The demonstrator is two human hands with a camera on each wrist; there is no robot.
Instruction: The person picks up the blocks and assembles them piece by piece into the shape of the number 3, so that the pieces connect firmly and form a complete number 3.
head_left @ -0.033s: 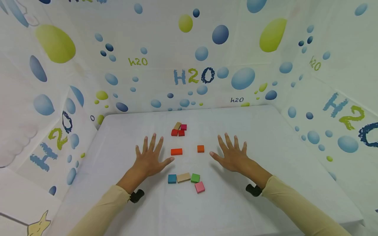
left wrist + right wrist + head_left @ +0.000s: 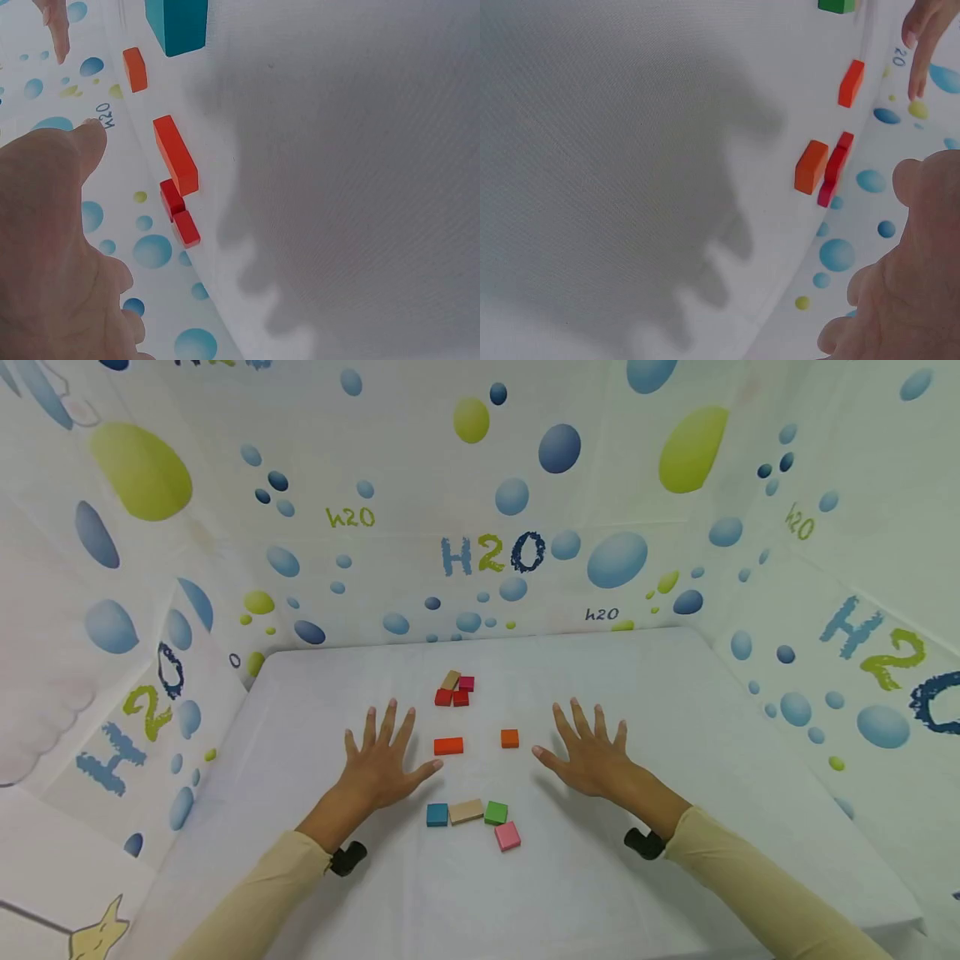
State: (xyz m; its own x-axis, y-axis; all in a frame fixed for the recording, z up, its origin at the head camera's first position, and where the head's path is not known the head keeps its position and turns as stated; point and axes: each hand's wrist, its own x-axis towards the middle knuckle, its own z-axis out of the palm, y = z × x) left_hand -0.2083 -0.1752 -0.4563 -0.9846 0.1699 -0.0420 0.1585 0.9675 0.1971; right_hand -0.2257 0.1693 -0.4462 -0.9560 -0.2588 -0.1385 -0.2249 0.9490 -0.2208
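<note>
My left hand hovers over the white table with its fingers spread, holding nothing. Its thumb points towards a long orange-red block. Opposite it, my right hand is also spread in the air and holds nothing; an orange square block lies left of its thumb. Nearer the front is a row of a blue block, a plain wooden block and a green block. A pink block sits just below the green one. Both wrist views show the hands' shadows on the cloth.
Farther back, a small cluster holds two red blocks, a crimson block and a slanted wooden block. White sheeting printed with bubbles and H2O lettering encloses the back and sides of the table.
</note>
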